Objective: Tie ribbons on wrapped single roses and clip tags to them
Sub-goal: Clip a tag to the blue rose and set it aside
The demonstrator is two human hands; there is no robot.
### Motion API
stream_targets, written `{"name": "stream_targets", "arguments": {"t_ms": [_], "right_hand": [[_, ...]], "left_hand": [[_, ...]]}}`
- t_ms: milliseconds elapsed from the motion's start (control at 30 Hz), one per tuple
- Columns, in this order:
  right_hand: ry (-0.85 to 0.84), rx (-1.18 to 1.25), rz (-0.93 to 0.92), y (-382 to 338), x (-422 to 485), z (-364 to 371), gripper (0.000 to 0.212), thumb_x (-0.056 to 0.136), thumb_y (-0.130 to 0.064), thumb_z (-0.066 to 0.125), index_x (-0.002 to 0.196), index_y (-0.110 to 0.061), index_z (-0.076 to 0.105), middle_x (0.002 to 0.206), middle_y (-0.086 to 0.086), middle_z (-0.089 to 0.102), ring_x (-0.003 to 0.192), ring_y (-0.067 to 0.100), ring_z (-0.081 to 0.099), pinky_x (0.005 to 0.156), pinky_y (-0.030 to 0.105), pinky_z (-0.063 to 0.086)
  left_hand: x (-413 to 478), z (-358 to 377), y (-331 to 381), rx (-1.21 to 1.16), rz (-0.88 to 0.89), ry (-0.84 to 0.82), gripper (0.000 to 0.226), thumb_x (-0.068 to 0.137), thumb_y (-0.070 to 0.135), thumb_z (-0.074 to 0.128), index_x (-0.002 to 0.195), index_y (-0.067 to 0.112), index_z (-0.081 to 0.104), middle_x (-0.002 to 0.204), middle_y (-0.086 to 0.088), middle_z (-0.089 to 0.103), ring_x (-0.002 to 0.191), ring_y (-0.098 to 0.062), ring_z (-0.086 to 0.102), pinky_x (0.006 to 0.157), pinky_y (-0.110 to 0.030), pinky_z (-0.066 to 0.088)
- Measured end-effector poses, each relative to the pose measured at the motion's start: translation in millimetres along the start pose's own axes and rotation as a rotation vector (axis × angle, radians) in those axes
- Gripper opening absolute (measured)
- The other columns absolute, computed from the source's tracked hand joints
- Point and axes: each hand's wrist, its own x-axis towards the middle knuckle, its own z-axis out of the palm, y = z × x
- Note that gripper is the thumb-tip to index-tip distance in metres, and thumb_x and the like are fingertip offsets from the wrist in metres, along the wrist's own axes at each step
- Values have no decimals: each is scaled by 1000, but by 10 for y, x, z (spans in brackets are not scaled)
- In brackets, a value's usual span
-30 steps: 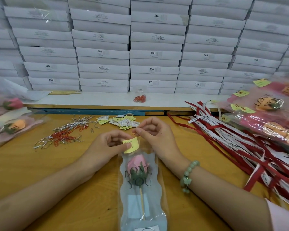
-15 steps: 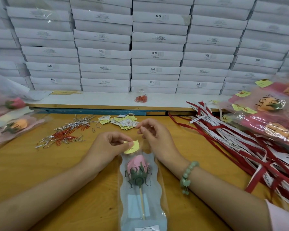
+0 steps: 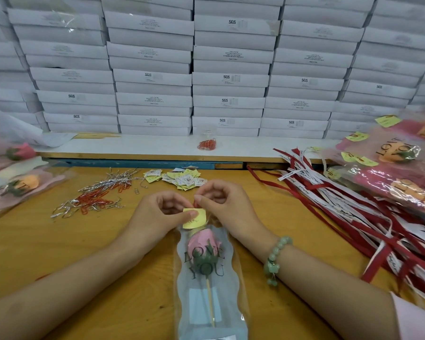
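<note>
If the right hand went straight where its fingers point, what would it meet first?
Probably the yellow tag pinched by the left hand; the right hand, pinching a red clip, looks nearly on it.

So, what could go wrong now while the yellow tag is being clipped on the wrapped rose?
1. The left hand holds the yellow tag near its top edge only, so it may turn crooked.
2. The red clip in the right hand is small and may catch the tag but miss the wrapper edge.
</note>
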Motion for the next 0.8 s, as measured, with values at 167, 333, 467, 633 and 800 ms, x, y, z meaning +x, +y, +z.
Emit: {"name": "stream_targets", "arguments": {"t_ms": [167, 333, 467, 633, 800], "right_hand": [[49, 11, -8, 10, 11, -4, 3, 88, -8, 70, 90, -6, 71, 81, 8, 73, 77, 21, 70, 73, 32, 58], [18, 16, -15, 10, 3, 0, 2, 87, -9, 71, 88, -8, 72, 81, 10, 73, 77, 23, 69, 73, 33, 57], [0, 2, -10, 25, 8, 9, 4, 87, -12, 71, 88, -8, 72, 80, 11, 73, 75, 25, 69, 71, 35, 57], [-31, -13, -18, 42, 6, 18, 3, 87, -13, 72, 86, -10, 71, 80, 6, 71, 72, 12, 64, 67, 24, 51], [-61, -7, -16, 28, -15, 17, 15, 92, -21, 66, 82, -11, 72, 70, -9, 66, 65, 2, 59, 63, 20, 44]], "left_hand": [[15, 8, -15, 0, -18, 35, 15, 70, 9, 82, 81, 8, 73, 75, -9, 72, 67, -12, 67, 60, -17, 53], [19, 5, -22, -11, -16, 37, 15, 70, 10, 83, 80, 9, 72, 75, -7, 72, 66, -11, 66, 60, -15, 53], [27, -2, -38, -5, -13, 39, 15, 70, 11, 82, 80, 10, 72, 73, -4, 72, 66, -11, 66, 61, -15, 53], [27, -11, -46, -37, -5, 42, 25, 60, 22, 82, 79, 10, 72, 69, -1, 70, 63, -11, 64, 58, -15, 52], [33, -23, -57, -72, 9, 48, 28, 58, 25, 80, 79, 10, 71, 67, -2, 67, 61, -13, 63, 58, -14, 52]]}}
